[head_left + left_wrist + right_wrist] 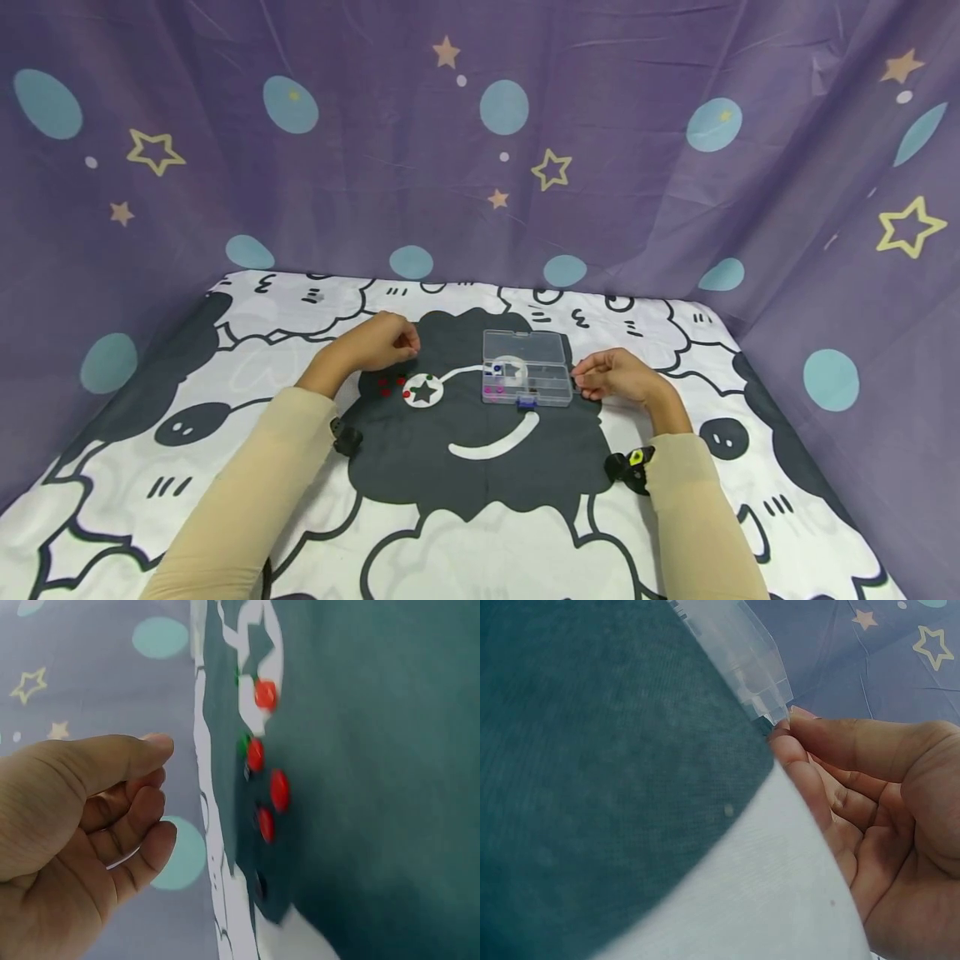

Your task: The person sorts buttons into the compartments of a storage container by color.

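Note:
A clear plastic compartment box (528, 402) stands on the cloth with its lid (525, 346) tipped back. Inside, pink beads (494, 390) and a blue bead (497, 368) sit in the left compartments. At the box's right end my right hand (618, 377) pinches the edge between thumb and index finger; the right wrist view shows the fingertips (789, 724) meeting there. My left hand (378, 342) hovers behind several loose red beads (280, 789) and a few green ones (244, 742). Its fingers are loosely bent, with nothing visible between them.
Beneath everything lies a white cloth (487, 550) with dark cloud shapes and cartoon faces. A purple curtain (375, 167) with stars and blue ovals hangs behind and along both sides. The loose beads lie left of the box, some on a printed white circle (423, 403).

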{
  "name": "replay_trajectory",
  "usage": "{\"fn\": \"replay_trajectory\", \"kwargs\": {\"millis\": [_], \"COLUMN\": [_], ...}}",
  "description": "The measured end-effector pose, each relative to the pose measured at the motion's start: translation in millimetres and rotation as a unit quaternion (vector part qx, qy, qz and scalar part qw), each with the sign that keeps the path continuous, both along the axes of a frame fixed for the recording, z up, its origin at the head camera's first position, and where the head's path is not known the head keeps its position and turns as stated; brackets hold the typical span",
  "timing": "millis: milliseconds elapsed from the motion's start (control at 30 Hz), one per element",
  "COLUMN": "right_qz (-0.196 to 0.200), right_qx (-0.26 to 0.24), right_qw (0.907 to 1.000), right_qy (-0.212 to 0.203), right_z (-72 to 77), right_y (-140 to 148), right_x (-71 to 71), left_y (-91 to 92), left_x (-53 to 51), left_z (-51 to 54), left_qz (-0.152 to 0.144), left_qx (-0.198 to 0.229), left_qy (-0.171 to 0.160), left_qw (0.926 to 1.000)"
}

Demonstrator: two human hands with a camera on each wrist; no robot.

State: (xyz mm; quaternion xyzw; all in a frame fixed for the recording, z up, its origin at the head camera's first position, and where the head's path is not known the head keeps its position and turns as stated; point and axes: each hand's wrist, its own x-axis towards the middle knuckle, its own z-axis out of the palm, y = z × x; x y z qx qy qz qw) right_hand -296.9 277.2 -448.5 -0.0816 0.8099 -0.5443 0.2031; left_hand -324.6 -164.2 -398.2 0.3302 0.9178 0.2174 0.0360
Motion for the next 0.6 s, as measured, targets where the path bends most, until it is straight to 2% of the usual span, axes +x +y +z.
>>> {"fn": "replay_trajectory", "kwargs": {"millis": [300,600], "right_qz": [0.001,0.002], "right_qx": [-0.003,-0.004], "right_qw": [1.0000,1.0000], "right_qy": [0.001,-0.001], "right_z": [-1.3,-0.8], "right_y": [1,1], "right_x": [-0.3,-0.8], "left_y": [-29.5,-50.7], "left_x": [1.2,-0.9], "left_z": [-3.8,-7.5], "left_qz": [0.026,0.044], "left_qx": [-0.010,-0.032], "left_qy": [-0.014,-0.060], "left_qw": [0.9995,0.9967]}}
